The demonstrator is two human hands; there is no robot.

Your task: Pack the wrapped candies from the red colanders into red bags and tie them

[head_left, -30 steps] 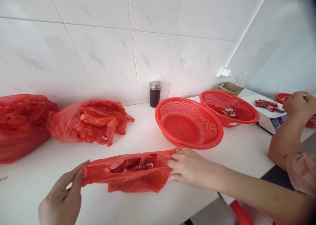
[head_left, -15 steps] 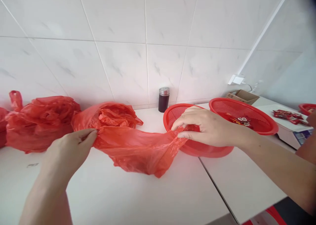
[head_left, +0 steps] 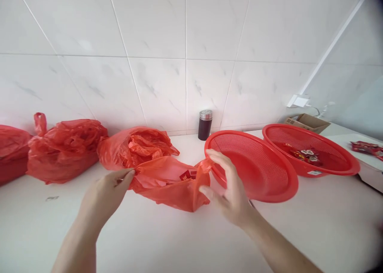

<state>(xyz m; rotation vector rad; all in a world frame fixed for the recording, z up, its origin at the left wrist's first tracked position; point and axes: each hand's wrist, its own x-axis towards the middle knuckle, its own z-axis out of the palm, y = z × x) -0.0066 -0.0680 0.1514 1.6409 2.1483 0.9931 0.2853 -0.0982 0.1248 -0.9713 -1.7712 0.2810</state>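
A thin red plastic bag [head_left: 176, 199] lies in front of me with its mouth spread. My left hand [head_left: 109, 191] pinches the bag's left edge between thumb and fingers. At the opposite end, my right hand [head_left: 229, 189] is open, thumb and fingers apart, beside the bag's bunched right handle; whether the fingertips touch it I cannot tell. Inside the mouth, part of a dark red packet [head_left: 186, 175] with pale print shows; the rest is hidden. Just behind the bag sits a bulging red bag of crumpled plastic [head_left: 149, 145].
Red mesh basket [head_left: 254, 177] stands right of my right hand. Another red basket [head_left: 329, 161] holds several wrapped snacks [head_left: 309, 155]. A dark flask with a silver lid [head_left: 205, 125] is near the tiled wall. More full red bags [head_left: 64, 153] line the left. A cardboard box [head_left: 309, 122] stands back right.
My right hand has loosened from a pinch on the bag's right end. The bag's mouth has opened, showing a dark red packet inside. The view has shifted slightly left.
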